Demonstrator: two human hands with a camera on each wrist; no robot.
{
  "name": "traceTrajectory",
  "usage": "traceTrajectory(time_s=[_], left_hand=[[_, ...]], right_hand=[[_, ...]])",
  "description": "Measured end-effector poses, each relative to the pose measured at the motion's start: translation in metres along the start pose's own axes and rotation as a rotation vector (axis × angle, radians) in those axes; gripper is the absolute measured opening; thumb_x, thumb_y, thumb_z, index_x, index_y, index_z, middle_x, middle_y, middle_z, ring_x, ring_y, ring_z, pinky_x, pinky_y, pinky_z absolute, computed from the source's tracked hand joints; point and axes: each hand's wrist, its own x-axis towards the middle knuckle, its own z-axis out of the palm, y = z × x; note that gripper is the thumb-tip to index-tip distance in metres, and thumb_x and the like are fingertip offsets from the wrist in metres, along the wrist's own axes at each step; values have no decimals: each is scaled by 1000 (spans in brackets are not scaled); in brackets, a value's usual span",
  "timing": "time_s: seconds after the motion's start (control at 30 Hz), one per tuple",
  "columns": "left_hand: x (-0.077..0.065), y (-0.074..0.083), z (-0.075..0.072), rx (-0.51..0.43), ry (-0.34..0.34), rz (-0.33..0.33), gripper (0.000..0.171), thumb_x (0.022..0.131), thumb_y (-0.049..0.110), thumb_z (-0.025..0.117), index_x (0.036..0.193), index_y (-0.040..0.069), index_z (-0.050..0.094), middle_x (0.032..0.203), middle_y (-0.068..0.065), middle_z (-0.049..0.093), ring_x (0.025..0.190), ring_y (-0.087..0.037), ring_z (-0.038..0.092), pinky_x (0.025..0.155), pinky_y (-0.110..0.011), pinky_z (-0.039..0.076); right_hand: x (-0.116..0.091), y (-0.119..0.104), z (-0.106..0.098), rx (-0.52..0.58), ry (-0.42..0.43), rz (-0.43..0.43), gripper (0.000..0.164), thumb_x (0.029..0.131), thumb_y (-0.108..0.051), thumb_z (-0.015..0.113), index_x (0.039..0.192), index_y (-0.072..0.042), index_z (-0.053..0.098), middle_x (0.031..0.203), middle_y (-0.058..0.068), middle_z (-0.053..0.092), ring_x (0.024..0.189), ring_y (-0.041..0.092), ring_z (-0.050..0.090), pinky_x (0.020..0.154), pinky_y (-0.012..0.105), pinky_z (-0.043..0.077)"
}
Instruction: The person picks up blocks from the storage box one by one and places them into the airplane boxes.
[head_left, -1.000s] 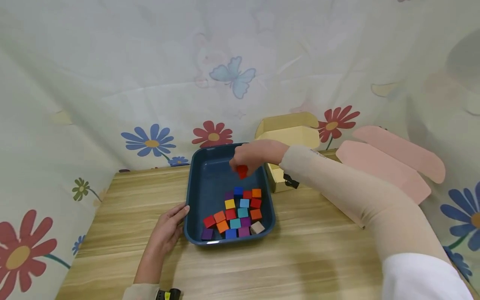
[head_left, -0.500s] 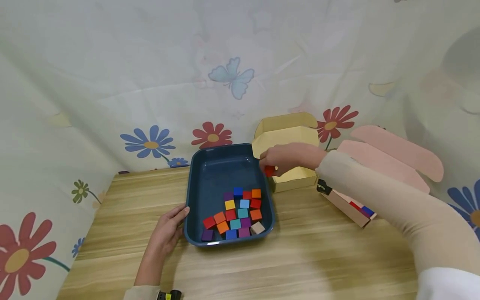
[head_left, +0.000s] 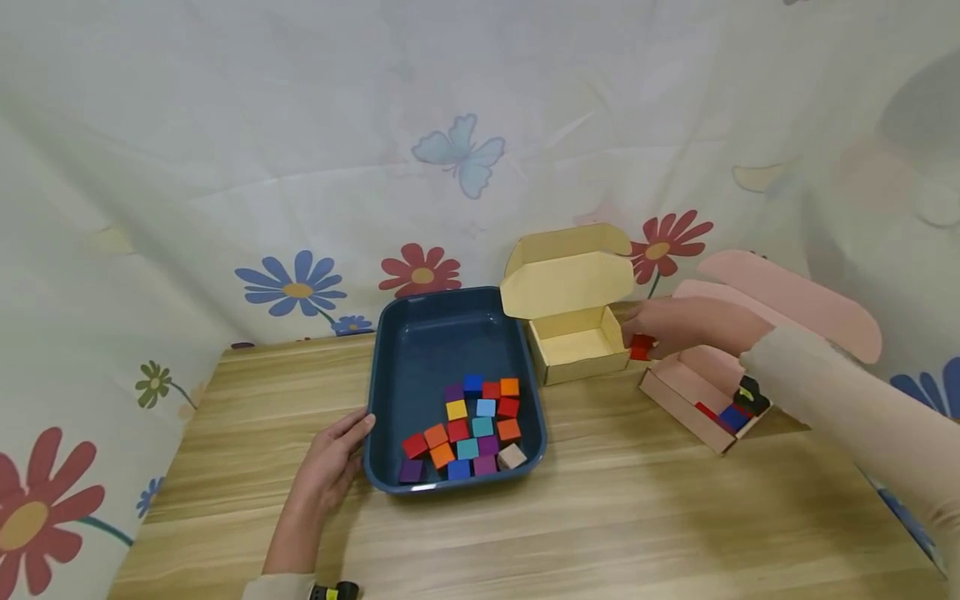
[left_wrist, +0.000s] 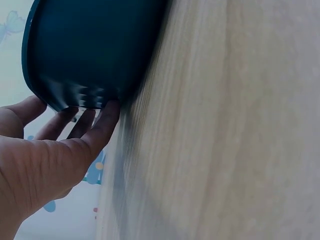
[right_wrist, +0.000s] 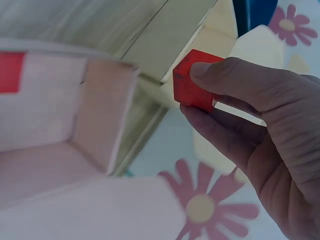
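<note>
My right hand (head_left: 678, 323) pinches a red cube (right_wrist: 192, 85) between thumb and fingers. It hovers in the gap between the yellow box (head_left: 585, 367) and the pink box (head_left: 682, 408), both with lids raised. Red and blue pieces lie at the pink box's near right end; my wrist and sleeve cover part of that box. With the thumb at the rim and fingers against the outer wall, my left hand (head_left: 330, 458) holds the left side of a dark blue tray (head_left: 378, 358). Several coloured cubes (head_left: 483, 427) sit in the tray's near half.
The boxes and tray stand on a wood-grain table (head_left: 570, 517). Behind them hangs a white cloth (head_left: 337, 192) printed with flowers and a butterfly. A single plain wooden cube (head_left: 512, 456) lies in the tray's near right corner.
My right hand has carried the red cube rightward from over the tray, past the yellow box, to beside the pink box. My left hand stays at the tray's side.
</note>
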Motion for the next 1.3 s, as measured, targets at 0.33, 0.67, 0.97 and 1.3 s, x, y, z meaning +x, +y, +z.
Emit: traceTrajectory(time_s=[0.33,0.67,0.97,1.3], left_hand=[[1,0,0,3,-4,5,59,103,24,63,153,2,41,155,-18,41,125,-16,55,92,-28,55],[3,2,1,1,-3,12,57,103,22,62,152,0,42,155,-19,42,125,-17,54,91,-27,55],[2,0,0,-14,-1,8,59,102,24,64,152,1,43,154,-20,43,119,-14,58,90,-28,56],[3,-1,-2,-20,-1,5,58,103,23,64,152,1,43,154,-19,43,118,-12,59,91,-28,56]], right_hand=[[-46,15,25,103,-82,168,26,81,-2,81,105,-9,72,91,-5,64,81,14,53,71,30,51],[-60,17,56,111,-199,248,28,79,-21,89,101,-24,72,92,-11,62,86,14,55,76,35,57],[-65,25,70,155,-250,237,24,81,-21,87,101,-19,74,90,-10,62,81,11,53,77,34,54],[-68,26,83,250,-283,285,21,84,-20,84,101,-16,73,85,-9,59,78,11,52,73,30,50]])
